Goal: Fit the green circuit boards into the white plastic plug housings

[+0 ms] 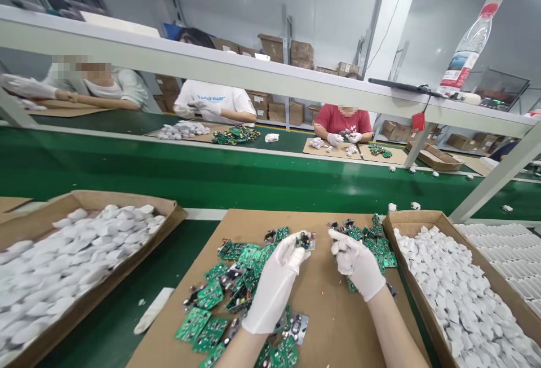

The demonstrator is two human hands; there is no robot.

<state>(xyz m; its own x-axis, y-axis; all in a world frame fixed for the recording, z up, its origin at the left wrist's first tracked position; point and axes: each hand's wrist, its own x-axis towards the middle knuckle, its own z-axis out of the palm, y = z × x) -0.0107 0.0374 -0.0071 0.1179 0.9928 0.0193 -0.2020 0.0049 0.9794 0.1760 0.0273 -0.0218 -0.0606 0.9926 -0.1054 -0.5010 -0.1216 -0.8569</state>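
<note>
My left hand (pixel 276 280), in a white glove, pinches a small green circuit board (pixel 305 239) at its fingertips above a cardboard sheet (pixel 333 311). My right hand (pixel 355 262), also gloved, is curled closed beside it; what it holds I cannot make out, possibly a white piece. A heap of green circuit boards (pixel 236 278) lies left of and under my left hand. A smaller cluster of boards (pixel 372 238) lies behind my right hand.
A cardboard tray of white plastic shells (pixel 460 295) stands at right, another tray of shells (pixel 63 261) at left. A green conveyor belt (pixel 253 176) runs across. Three people work on the far side. A water bottle (pixel 467 47) stands on the overhead shelf.
</note>
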